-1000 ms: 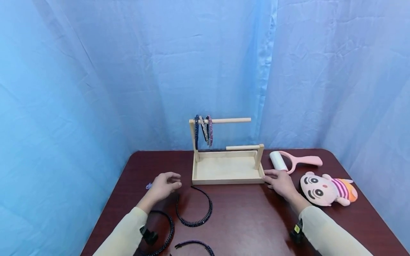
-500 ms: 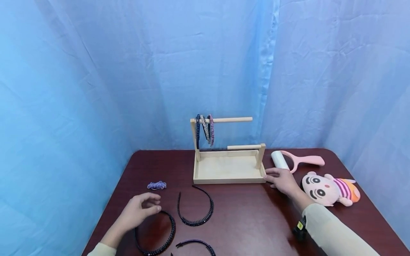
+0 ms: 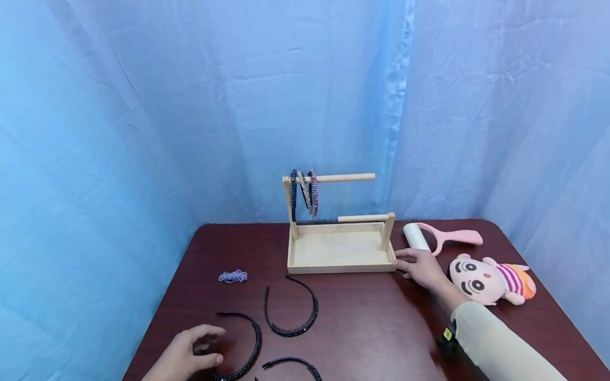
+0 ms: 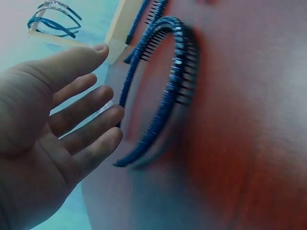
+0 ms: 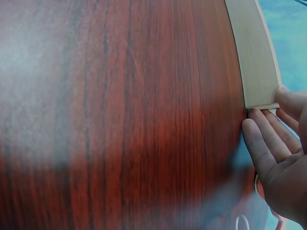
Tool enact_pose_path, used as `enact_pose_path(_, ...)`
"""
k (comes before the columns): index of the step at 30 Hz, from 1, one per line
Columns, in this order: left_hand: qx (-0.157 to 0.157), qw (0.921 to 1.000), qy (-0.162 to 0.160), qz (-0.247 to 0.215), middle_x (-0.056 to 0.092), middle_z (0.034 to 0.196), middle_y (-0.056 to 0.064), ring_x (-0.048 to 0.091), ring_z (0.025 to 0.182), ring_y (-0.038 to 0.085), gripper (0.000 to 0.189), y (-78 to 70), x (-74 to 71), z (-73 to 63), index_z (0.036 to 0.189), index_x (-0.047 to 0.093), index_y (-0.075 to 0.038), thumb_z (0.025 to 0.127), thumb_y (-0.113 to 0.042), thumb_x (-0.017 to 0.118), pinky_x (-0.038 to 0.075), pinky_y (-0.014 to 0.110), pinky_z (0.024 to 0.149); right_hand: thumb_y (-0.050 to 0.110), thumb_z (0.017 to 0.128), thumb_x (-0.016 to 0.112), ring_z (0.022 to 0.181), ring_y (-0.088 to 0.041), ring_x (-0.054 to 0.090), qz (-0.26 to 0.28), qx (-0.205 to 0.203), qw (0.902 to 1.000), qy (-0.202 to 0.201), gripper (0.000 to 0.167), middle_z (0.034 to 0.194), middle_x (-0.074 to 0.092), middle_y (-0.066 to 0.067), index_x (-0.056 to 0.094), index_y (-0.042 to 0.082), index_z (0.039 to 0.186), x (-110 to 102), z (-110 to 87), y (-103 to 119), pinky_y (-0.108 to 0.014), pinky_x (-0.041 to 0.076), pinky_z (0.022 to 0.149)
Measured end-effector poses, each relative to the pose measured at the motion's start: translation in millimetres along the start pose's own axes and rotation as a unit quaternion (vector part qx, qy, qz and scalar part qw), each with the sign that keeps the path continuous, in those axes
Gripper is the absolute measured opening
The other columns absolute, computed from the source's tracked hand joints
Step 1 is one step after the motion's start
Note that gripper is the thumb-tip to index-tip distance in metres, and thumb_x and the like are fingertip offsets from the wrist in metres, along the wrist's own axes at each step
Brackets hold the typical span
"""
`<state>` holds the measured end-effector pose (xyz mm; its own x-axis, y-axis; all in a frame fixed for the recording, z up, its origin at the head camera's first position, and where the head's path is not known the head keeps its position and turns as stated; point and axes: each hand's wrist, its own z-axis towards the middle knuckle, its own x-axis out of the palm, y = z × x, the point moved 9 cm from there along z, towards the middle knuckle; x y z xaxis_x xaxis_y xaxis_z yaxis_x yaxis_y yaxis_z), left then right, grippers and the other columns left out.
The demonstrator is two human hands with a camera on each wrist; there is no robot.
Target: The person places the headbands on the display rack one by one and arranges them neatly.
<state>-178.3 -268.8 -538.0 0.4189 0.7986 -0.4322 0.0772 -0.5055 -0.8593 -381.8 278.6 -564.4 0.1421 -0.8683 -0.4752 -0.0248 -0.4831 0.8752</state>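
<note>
At the table's lower left my left hand (image 3: 188,352) hovers beside a black toothed headband (image 3: 254,344), fingers loosely bent and apart from it. The left wrist view shows the spread fingers close to that dark beaded headband (image 4: 168,96), with nothing in them. My right hand (image 3: 421,270) holds the right front corner of a wooden rack (image 3: 340,269). In the right wrist view the thumb lies at the rim of the wooden tray wall (image 5: 254,52) and the fingers touch its end. Several headbands (image 3: 314,193) hang at the left of the upper bar (image 3: 348,178).
Another black headband (image 3: 290,332) lies between hand and rack, and a third (image 3: 290,359) at the front edge. A bundle of purple cord (image 3: 233,276) lies at left. A pink-handled lint roller (image 3: 459,237) and a plush doll (image 3: 481,281) lie right of the rack.
My left hand has drawn back from beside the purple cord, down and left to the black headband, uncovering the cord. My right hand has stayed at the rack's corner.
</note>
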Motion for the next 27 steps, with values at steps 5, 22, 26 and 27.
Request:
enact_pose_path(5, 0.022, 0.9990, 0.020, 0.034, 0.065, 0.128, 0.019, 0.066, 0.113, 0.025, 0.051, 11.9, 10.6, -6.1, 0.133, 0.064, -0.002, 0.090, -0.025, 0.080, 0.059, 0.035, 0.087, 0.013, 0.099, 0.070, 0.098, -0.029, 0.074, 0.003, -0.003, 1.0000, 0.004, 0.039, 0.116, 0.073, -0.026, 0.065, -0.007, 0.131, 0.4, 1.2, -1.6, -0.037, 0.064, 0.071)
enact_pose_path(22, 0.145, 0.9804, 0.001, 0.134, 0.066, 0.109, -0.003, 0.059, 0.104, -0.004, 0.021, 14.7, 25.0, -11.6, 0.108, 0.078, -0.013, 0.092, -0.026, 0.078, 0.057, 0.027, 0.080, 0.017, 0.099, 0.070, 0.098, -0.028, 0.074, 0.000, 0.005, 1.0000, 0.003, 0.041, 0.119, 0.072, -0.026, 0.064, -0.005, 0.133, -2.1, 2.5, -2.5, -0.037, 0.064, 0.073)
enact_pose_path(26, 0.150, 0.9768, -0.006, 0.152, 0.066, 0.106, -0.003, 0.058, 0.110, -0.003, 0.014, 12.7, 26.0, -13.2, 0.102, 0.081, -0.015, 0.092, -0.025, 0.078, 0.058, 0.028, 0.084, 0.017, 0.099, 0.071, 0.098, -0.028, 0.074, 0.006, 0.004, 1.0000, 0.002, 0.042, 0.118, 0.072, -0.026, 0.064, -0.006, 0.133, -1.3, 1.9, -3.3, -0.037, 0.064, 0.073)
enact_pose_path(27, 0.150, 0.9774, -0.004, 0.149, 0.066, 0.106, -0.002, 0.058, 0.110, -0.004, 0.015, 12.8, 26.3, -13.7, 0.103, 0.080, -0.014, 0.093, -0.024, 0.077, 0.058, 0.028, 0.084, 0.018, 0.099, 0.071, 0.098, -0.028, 0.074, 0.008, 0.004, 1.0000, 0.002, 0.042, 0.118, 0.072, -0.026, 0.064, -0.006, 0.133, -0.8, 1.7, -3.7, -0.037, 0.064, 0.073)
